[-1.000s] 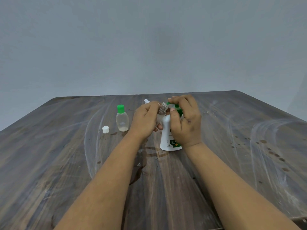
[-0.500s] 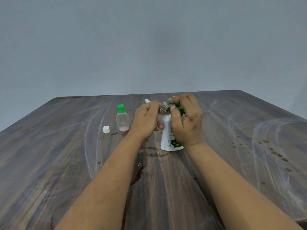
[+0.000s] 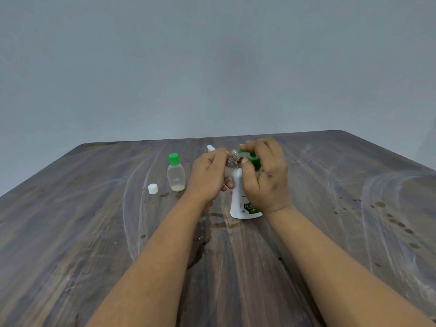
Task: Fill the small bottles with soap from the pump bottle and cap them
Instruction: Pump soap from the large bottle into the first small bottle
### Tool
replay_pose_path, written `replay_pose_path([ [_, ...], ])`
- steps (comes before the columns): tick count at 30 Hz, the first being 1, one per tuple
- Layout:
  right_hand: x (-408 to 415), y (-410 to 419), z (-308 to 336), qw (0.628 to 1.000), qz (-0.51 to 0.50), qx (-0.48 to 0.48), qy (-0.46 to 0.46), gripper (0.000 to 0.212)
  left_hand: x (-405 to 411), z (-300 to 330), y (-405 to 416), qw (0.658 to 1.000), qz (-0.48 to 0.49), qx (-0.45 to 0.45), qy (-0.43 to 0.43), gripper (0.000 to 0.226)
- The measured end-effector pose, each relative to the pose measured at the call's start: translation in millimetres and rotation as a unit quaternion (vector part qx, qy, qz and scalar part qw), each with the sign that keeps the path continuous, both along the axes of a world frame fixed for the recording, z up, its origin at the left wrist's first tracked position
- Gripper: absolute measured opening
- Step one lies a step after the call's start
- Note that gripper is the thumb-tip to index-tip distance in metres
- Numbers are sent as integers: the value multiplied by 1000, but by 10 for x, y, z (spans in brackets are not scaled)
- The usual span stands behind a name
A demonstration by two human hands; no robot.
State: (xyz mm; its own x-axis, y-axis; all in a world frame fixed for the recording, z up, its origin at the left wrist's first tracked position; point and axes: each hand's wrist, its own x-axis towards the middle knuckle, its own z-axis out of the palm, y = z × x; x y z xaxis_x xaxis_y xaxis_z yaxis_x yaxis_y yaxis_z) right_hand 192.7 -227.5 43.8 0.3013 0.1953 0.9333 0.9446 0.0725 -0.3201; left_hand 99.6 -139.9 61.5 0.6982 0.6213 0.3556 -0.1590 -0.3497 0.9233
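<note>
Nearest the person, two bare forearms reach out from the near edge of the bench (image 3: 70,244), a dark wood-grain top streaked with pale smears and dotted with wet spots. At the middle of the bench stands the pump bottle (image 3: 243,204), white with a green label and a green pump head. The right hand (image 3: 266,178) rests over that pump head, fingers curled down round it, probably so that a press sends soap out of the nozzle while the bottle stays planted on the wood. The left hand (image 3: 208,175) grips a small clear bottle (image 3: 230,166) in curled fingers, tilted so its open threaded neck leans toward the nozzle; the tilt looks meant to bring the narrow mouth right under the outlet. Whether soap is flowing cannot be told. This small bottle looks clear and mostly empty, with no cap on.

Just left of the left hand, a second small bottle (image 3: 176,177) stands upright with a green cap already on, and a shallow pale layer sits at its bottom. Beside it, toward the left edge, a loose white cap (image 3: 153,188) lies on the wood, likely waiting for the bottle now in hand. Behind the left hand a white tip (image 3: 210,147) of something pokes out; what it belongs to is hidden. Beyond the far edge is a plain grey wall (image 3: 212,67).
</note>
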Motion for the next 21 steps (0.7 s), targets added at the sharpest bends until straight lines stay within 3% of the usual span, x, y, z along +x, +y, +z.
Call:
replay_pose_path([
  [4, -28, -10, 0, 1000, 11, 2, 0, 32, -1, 9, -13, 1000, -1, -5, -10, 35],
  [11, -11, 23, -2, 1000, -4, 11, 9, 22, 5, 5, -14, 1000, 4, -11, -3, 34],
  [17, -37, -2, 3, 1000, 1, -8, -16, 32, -1, 10, -12, 1000, 3, -5, 1, 35],
  [21, -25, 6, 5, 1000, 2, 7, -5, 26, -8, 10, -12, 1000, 4, -5, 2, 34],
])
